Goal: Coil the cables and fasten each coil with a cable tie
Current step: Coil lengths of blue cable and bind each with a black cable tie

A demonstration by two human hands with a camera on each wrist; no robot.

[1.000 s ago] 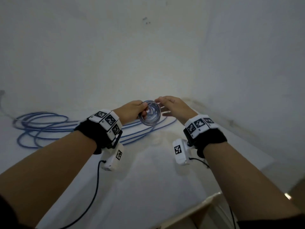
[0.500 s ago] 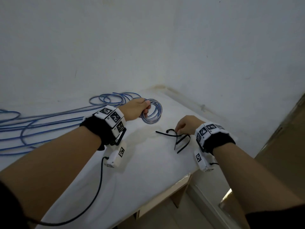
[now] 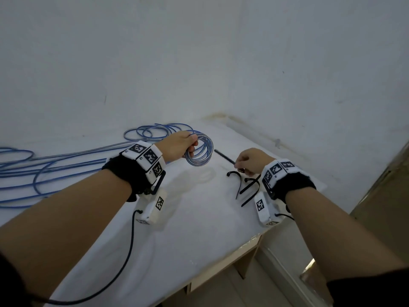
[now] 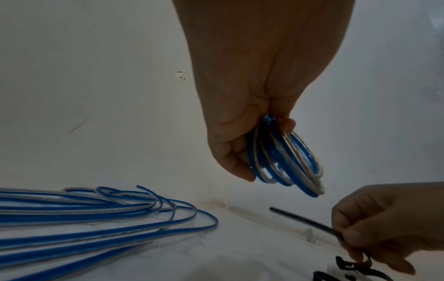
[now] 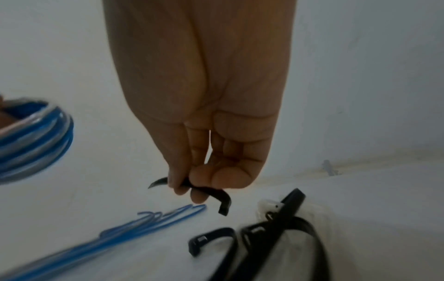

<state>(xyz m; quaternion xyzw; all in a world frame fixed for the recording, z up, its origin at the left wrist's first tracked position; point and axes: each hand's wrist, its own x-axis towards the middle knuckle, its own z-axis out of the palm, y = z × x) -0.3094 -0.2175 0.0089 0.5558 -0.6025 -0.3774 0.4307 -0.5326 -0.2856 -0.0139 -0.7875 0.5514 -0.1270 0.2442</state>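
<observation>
My left hand [image 3: 182,146] grips a small coil of blue-and-clear cable [image 3: 199,152] and holds it above the white table [image 3: 177,229]; the left wrist view shows the coil [image 4: 286,161] hanging from the curled fingers [image 4: 230,155]. To its right, my right hand [image 3: 249,161] pinches a black cable tie [image 3: 223,156] just above the table. In the right wrist view the fingertips [image 5: 199,182] clamp the tie [image 5: 211,192] near one end. Several more black cable ties [image 3: 245,187] lie on the table under that hand.
Long loose loops of blue cable [image 3: 44,171] spread over the table's left side and back edge. White walls meet in a corner behind the table. The table's front edge [image 3: 221,269] drops to the floor at lower right. A small white plastic piece [image 5: 268,207] lies among the ties.
My right hand left the coil, dropped to the black ties on the right and has lifted one off the table. The left hand keeps hold of the coil.
</observation>
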